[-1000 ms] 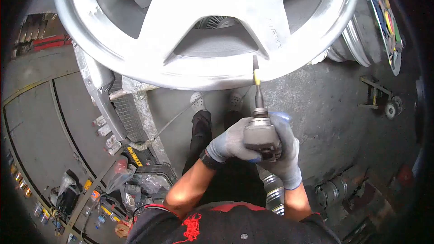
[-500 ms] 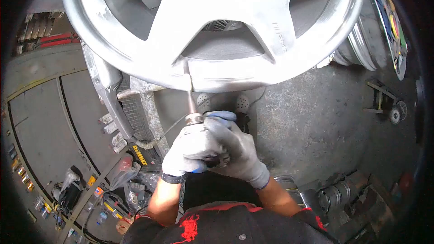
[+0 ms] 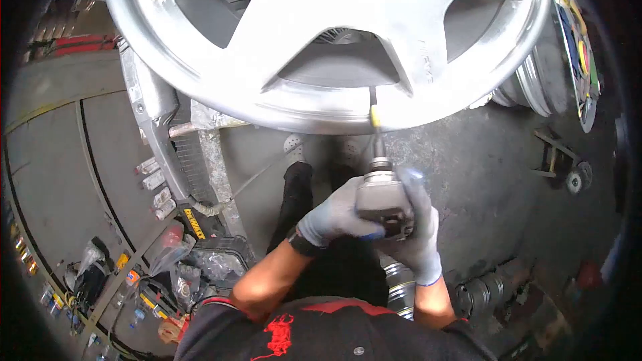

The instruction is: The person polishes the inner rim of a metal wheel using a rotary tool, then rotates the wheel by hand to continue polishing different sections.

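A silver five-spoke car wheel rim [image 3: 321,110] fills the top of the head view, its face toward me and its top cut off. Both my hands, in pale gloves, hold a drill-like power tool [image 3: 382,194] just below the lower lip. My left hand [image 3: 341,210] is closed on the left side of its body. My right hand [image 3: 421,247] wraps the right side and underneath, partly hidden. From the chuck a thin shaft with a yellow band [image 3: 375,117] reaches up to the rim near a spoke base. Whether its tip touches the metal cannot be made out.
More wheels [image 3: 535,83] stand at the right, beside a round board [image 3: 582,60] with coloured items. A wheeled metal frame [image 3: 558,157] sits on the floor. At left are a metal stand [image 3: 157,117], a DeWalt box [image 3: 194,224], bottles and bags. Several rims [image 3: 485,291] lie lower right.
Both hands and the tool have moved right along the lower lip, from the left of the opening toward the right spoke. The view has shifted slightly too.
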Demonstrator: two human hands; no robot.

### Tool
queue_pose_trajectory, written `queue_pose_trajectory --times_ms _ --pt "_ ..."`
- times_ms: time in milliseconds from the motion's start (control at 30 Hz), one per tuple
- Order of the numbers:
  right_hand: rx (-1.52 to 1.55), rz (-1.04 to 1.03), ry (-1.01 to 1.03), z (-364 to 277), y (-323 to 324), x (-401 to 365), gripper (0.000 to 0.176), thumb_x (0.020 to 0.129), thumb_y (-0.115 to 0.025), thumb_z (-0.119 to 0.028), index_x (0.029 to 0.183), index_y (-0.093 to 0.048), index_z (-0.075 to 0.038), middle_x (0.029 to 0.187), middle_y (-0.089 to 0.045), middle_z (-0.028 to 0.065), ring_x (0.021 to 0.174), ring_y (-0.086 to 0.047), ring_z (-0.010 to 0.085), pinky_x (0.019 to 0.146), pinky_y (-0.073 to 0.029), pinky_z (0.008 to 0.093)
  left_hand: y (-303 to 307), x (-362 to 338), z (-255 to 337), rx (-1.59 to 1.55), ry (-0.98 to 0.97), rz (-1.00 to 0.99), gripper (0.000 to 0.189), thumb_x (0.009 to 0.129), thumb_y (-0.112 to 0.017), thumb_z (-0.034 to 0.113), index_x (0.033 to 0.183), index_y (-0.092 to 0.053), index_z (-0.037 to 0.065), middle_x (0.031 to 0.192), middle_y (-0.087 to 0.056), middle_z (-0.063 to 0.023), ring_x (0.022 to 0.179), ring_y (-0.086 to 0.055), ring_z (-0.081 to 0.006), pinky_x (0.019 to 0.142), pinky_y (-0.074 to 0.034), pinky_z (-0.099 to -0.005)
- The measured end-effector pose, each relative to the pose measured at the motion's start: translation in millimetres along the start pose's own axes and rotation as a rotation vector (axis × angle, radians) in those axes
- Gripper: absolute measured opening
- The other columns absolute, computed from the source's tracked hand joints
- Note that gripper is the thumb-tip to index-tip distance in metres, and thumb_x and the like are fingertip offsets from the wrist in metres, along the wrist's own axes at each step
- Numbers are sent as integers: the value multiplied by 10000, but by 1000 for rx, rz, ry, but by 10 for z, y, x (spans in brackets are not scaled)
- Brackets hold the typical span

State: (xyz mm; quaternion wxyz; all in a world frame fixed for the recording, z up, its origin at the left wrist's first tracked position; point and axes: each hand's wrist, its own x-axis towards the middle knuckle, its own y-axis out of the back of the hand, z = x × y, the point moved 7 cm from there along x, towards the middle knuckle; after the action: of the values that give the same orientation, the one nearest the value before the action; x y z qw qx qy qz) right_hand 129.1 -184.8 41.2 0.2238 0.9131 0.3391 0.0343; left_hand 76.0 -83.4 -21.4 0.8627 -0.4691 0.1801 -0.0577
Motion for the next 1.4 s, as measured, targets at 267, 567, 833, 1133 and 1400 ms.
queue_pose_trajectory --times_ms 267,567,833,1133,1400 --pt "130 -55 238 -373 -700 252 980 633 -947 -201 1483 -462 -146 1325 -634 152 1078 -705 379 824 -619 448 445 -738 561 647 -49 252 483 514 -787 101 993 -728 96 1060 -691 -114 1041 -646 -354 963 -516 -425" --pt "134 -54 136 -118 -266 124 967 621 -967 -189 1457 -488 -99 1324 -649 180 1137 -689 392 915 -596 445 146 -311 231 201 -41 146 653 659 -832 122 1277 -643 26 1206 -698 -55 1118 -644 -173 1033 -496 -350" --pt "-230 20 76 -78 144 -5 1081 606 -987 -192 1495 -382 -89 1371 -610 213 1220 -654 357 1002 -553 460 -44 91 -40 104 72 13 622 743 -808 170 1311 -621 -3 1399 -596 -95 1274 -564 -182 1094 -450 -350" --pt "129 -53 143 -391 -693 310 1001 621 -971 -182 1481 -465 -104 1323 -641 200 1104 -696 385 869 -609 461 439 -710 548 281 -119 254 512 680 -771 115 1180 -699 28 1138 -720 -69 1074 -667 -168 1005 -511 -333" --pt "187 -71 4 -294 -417 263 973 592 -963 -148 1453 -511 -99 1346 -637 185 1192 -666 374 960 -581 441 113 -435 485 -16 -17 198 493 750 -786 113 1219 -671 17 1169 -707 -46 1102 -637 -155 1020 -494 -330"
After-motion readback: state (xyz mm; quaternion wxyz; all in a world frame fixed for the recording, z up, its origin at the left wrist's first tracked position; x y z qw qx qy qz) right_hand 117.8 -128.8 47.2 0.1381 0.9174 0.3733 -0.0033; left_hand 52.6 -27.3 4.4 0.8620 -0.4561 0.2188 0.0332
